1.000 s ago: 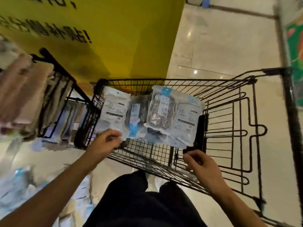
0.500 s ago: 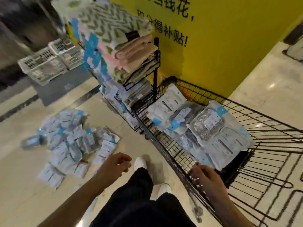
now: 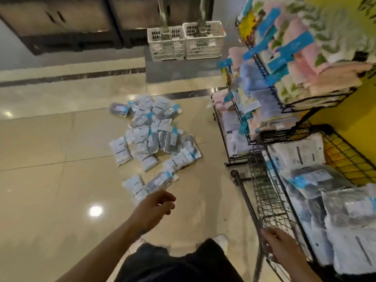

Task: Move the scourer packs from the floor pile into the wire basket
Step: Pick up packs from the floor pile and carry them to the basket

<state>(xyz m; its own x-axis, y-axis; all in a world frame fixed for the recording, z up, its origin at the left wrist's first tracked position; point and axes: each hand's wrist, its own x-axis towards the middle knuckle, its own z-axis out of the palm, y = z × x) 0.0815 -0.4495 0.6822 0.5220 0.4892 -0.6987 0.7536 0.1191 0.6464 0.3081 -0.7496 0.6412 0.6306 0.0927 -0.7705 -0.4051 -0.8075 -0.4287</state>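
Note:
A pile of scourer packs [image 3: 154, 137], clear bags with white and blue labels, lies scattered on the beige tiled floor ahead of me. My left hand [image 3: 156, 206] hovers empty above the floor, fingers loosely curled and apart, just short of the nearest pack [image 3: 136, 188]. The black wire basket [image 3: 264, 192] stands at the right with several packs [image 3: 333, 202] lying inside. My right hand [image 3: 278, 243] grips the basket's near rim.
A black wire rack [image 3: 262, 110] stacked with folded towels stands behind the basket against a yellow wall [image 3: 358, 119]. Two white plastic crates [image 3: 185, 42] sit on the floor at the back. My dark-trousered legs and white shoes are below.
The view has swung left from the basket to the floor pile. My left hand has left the packs in the basket and reached out towards the pile. My right hand stays on the rim.

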